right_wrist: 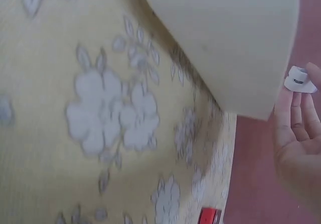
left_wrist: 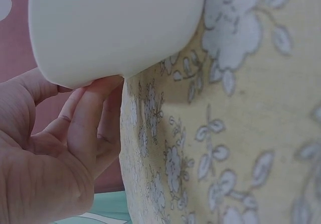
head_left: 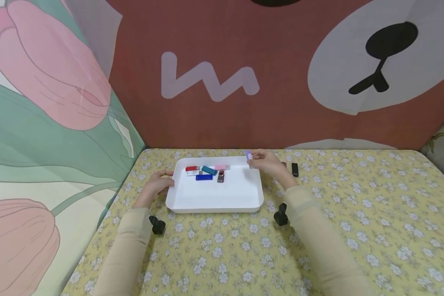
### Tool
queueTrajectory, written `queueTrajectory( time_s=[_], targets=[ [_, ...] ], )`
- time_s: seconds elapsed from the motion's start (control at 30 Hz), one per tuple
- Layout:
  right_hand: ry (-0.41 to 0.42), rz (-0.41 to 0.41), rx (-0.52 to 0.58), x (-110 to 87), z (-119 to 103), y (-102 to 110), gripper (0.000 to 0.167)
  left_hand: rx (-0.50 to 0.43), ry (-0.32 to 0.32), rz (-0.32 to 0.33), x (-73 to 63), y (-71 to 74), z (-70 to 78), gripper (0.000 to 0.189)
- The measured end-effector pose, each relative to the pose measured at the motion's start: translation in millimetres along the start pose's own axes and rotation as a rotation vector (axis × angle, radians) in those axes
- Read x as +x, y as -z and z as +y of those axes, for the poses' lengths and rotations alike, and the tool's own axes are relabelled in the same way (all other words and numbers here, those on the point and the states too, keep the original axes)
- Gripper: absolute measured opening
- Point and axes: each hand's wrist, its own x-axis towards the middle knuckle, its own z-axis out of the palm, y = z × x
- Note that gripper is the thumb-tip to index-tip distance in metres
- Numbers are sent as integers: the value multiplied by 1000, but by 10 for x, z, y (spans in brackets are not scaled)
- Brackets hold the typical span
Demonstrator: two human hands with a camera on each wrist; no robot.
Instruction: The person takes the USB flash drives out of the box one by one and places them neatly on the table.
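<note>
A white tray (head_left: 214, 197) lies on the table. My left hand (head_left: 156, 186) grips its left side, and the left wrist view shows the fingers (left_wrist: 90, 118) bent against the tray's edge. Above the tray's back right corner, my right hand (head_left: 267, 164) pinches a purple and white USB stick (head_left: 249, 156) between thumb and fingertips. Inside the tray, toward the back, lie a red USB stick (head_left: 191, 168), a white one (head_left: 193, 173), a teal one (head_left: 209, 170), a blue one (head_left: 204, 177), a pink one (head_left: 221, 167) and a dark red swivel one (head_left: 220, 176).
Right of the tray, a black USB stick (head_left: 294, 169) lies on the flowered tablecloth (head_left: 355, 213). A red stick (right_wrist: 208, 216) beside it is mostly hidden by the right hand in the head view. A printed brown wall (head_left: 207, 123) stands behind the table.
</note>
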Motion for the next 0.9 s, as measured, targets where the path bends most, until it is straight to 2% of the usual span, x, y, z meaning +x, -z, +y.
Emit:
queueTrajectory(
  time_s=[0.1, 0.37, 0.6, 0.9],
  targets=[
    [-21, -14, 18, -28, 28, 63, 61, -8, -6, -4, 0, -5, -12, 51],
    [-8, -29, 79, -79, 117, 193, 69, -18, -16, -9, -1, 4, -23, 51],
    [-13, 17, 54, -105, 220, 331, 64, -8, -11, -2, 13, 13, -22, 52],
    [-45, -1, 66, -212, 327, 542, 66, 10, 6, 5, 15, 19, -16, 51]
  ],
)
